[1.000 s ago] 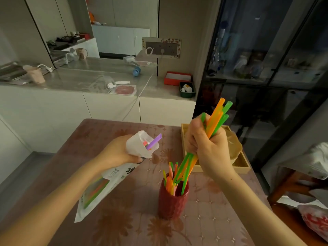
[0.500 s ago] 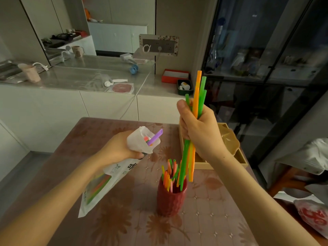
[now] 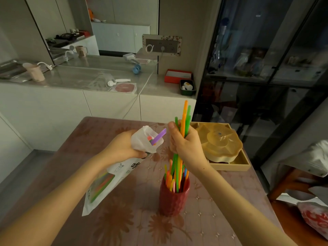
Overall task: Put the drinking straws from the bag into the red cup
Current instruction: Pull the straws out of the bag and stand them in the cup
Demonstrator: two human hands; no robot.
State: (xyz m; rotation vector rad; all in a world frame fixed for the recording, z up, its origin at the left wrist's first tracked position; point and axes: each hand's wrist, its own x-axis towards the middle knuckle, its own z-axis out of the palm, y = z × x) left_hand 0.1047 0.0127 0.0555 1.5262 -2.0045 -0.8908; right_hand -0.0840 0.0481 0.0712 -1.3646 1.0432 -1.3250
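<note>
A red textured cup [image 3: 174,199] stands on the table near its middle, with several coloured straws upright in it. My right hand [image 3: 184,144] is closed around a bunch of green and orange straws [image 3: 184,119], held nearly upright right above the cup, their lower ends reaching into its mouth. My left hand [image 3: 122,148] grips the neck of the white straw bag [image 3: 110,178], which hangs down to the left. A purple straw [image 3: 158,136] and a red one poke out of the bag's open top. More straws show through the bag's window.
A tan wooden tray [image 3: 236,164] holding a flower-shaped lidded dish [image 3: 220,141] sits right of the cup at the table's far edge. A white counter with cups and small items runs behind. A dark glass cabinet stands at the right. Bags lie at the lower right.
My right hand has turned the straw bunch from tilted to nearly upright and lowered it, so its ends now reach into the cup. My left hand and the bag stay about where they were.
</note>
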